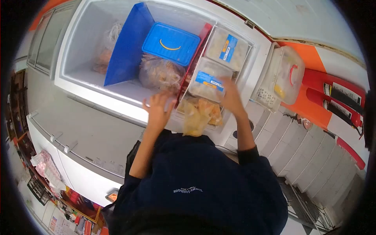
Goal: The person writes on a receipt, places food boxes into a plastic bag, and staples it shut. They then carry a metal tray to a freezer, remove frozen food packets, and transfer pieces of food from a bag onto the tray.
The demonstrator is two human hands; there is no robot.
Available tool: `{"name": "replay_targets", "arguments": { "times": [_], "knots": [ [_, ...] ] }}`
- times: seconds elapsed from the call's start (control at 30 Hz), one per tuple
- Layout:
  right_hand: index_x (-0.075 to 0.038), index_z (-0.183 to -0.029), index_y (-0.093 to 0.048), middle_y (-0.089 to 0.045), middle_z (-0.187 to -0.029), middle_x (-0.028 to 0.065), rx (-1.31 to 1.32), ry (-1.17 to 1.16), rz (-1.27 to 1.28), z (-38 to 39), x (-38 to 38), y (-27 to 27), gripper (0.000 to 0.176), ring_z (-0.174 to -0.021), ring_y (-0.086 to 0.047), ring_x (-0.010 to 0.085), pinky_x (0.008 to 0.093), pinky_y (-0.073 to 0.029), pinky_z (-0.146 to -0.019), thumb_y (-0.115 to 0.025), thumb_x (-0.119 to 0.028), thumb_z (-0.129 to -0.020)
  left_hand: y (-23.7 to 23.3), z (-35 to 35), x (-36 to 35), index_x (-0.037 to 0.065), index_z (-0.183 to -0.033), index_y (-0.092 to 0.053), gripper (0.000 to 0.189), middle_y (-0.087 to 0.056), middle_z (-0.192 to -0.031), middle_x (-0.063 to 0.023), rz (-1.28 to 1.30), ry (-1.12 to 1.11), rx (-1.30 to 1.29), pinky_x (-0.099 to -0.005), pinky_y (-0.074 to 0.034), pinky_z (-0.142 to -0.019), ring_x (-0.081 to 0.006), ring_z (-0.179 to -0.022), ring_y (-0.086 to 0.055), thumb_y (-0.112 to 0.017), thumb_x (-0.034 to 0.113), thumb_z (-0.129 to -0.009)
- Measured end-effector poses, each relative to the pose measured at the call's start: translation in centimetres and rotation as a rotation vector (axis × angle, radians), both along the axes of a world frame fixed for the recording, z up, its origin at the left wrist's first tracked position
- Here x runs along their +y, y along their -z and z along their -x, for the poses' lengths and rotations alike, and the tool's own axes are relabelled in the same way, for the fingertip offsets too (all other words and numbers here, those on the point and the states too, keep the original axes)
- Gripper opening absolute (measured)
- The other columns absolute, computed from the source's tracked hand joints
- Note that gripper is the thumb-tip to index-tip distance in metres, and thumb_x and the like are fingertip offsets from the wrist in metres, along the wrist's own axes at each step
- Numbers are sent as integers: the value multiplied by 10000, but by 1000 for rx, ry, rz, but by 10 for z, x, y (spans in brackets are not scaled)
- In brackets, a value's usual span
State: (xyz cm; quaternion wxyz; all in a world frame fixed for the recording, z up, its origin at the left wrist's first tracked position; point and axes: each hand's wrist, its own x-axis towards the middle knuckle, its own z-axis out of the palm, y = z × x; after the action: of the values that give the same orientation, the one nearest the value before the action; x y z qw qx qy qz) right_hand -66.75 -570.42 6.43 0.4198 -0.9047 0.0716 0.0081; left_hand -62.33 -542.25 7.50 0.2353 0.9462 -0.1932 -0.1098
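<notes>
My left hand [158, 107] hovers over the freezer's front rim with its fingers spread, close to a clear plastic bag [162, 74] of brownish food. My right hand [232, 98] reaches over the right end of a clear food container [205, 91] with a blue and white label. Its fingers are blurred, so I cannot tell whether they grip the container. Behind it sits a second labelled container [221, 45]. In front, a yellowish plastic bag [194, 119] hangs at the edge of the white wire basket [249, 51], beside a bag of orange food [210, 109].
The open chest freezer [64, 72] has a blue divider [127, 47] and a blue lidded box [168, 41] inside. Another bag [105, 55] lies in its left section. To the right stand a clear lidded bin [288, 74] and a red fire extinguisher [333, 94].
</notes>
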Motion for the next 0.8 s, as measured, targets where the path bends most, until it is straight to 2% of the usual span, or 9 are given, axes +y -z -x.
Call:
{"name": "replay_targets", "arguments": {
  "times": [0.03, 0.13, 0.23, 0.4, 0.5, 0.53, 0.57, 0.67, 0.8],
  "knots": [
    [-63, -1146, -533, -518, -1161, 156, 22, -270, -23, 16, 19, -4, 456, -1117, -470, 336, 424, -356, -953, -624, -45, -699, -2, -4, 20, 195, -1111, -583, 284, -538, -1200, 2, -40, -69, -5, -554, -148, -995, -197, -1132, -461, -557, 342, -869],
    [-92, -1148, -541, -499, -1198, 129, 125, -421, 214, 62, 65, 12, 476, -1146, -447, 312, 446, -332, -963, -636, -76, -681, -7, -16, 76, 190, -1113, -582, 275, -545, -1191, 8, -59, -231, -29, -557, -143, -999, -191, -1133, -463, -541, 340, -886],
    [-99, -1107, -559, -529, -1148, 96, 153, -238, 465, 77, 83, 31, 406, -1091, -478, 294, 448, -355, -919, -606, -100, -703, -8, -31, 128, 196, -1109, -587, 267, -553, -1181, 15, -67, -322, -1, -564, -139, -999, -187, -1142, -459, -529, 346, -896],
    [-61, -747, -641, -613, -811, 113, 123, 47, 585, 79, 66, 56, 99, -815, -552, 298, 399, -436, -724, -547, -85, -726, 6, -63, 221, 200, -1096, -598, 269, -560, -1175, 17, -70, -317, 35, -564, -141, -998, -188, -1141, -462, -533, 361, -892],
    [-134, -770, -664, -636, -809, 66, 196, 237, 801, 73, 57, 37, 101, -792, -559, 281, 424, -455, -659, -581, -88, -735, 0, -84, 281, 191, -1104, -584, 265, -546, -1179, 7, -77, -273, 58, -577, -127, -1001, -203, -1147, -451, -526, 347, -898],
    [-154, -778, -673, -636, -801, 57, 228, 391, 741, 74, 52, 37, 65, -805, -571, 280, 414, -472, -675, -620, -131, -749, -2, -89, 304, 192, -1105, -584, 265, -548, -1172, 6, -83, -268, 64, -571, -130, -1000, -201, -1147, -452, -523, 348, -900],
    [-87, -808, -663, -661, -811, 83, 245, 445, 675, 77, 45, 40, 78, -745, -610, 277, 361, -475, -668, -622, -94, -743, -3, -95, 326, 192, -1106, -584, 266, -550, -1164, 6, -89, -264, 66, -566, -134, -998, -199, -1146, -453, -520, 349, -901],
    [-71, -811, -656, -663, -798, 104, 403, 585, 669, 66, 58, 19, 83, -756, -639, 266, 356, -485, -670, -627, -122, -753, -3, -114, 388, 192, -1104, -584, 265, -554, -1154, 4, -96, -298, 121, -553, -141, -992, -190, -1139, -457, -515, 350, -904],
    [-96, -824, -661, -667, -783, 103, 352, 634, 670, 74, 54, 28, 78, -735, -645, 274, 374, -495, -659, -627, -156, -788, 0, -136, 451, 180, -1111, -582, 287, -555, -1155, 3, -104, -394, 123, -519, -146, -995, -183, -1088, -491, -512, 367, -905]
  ]
}}
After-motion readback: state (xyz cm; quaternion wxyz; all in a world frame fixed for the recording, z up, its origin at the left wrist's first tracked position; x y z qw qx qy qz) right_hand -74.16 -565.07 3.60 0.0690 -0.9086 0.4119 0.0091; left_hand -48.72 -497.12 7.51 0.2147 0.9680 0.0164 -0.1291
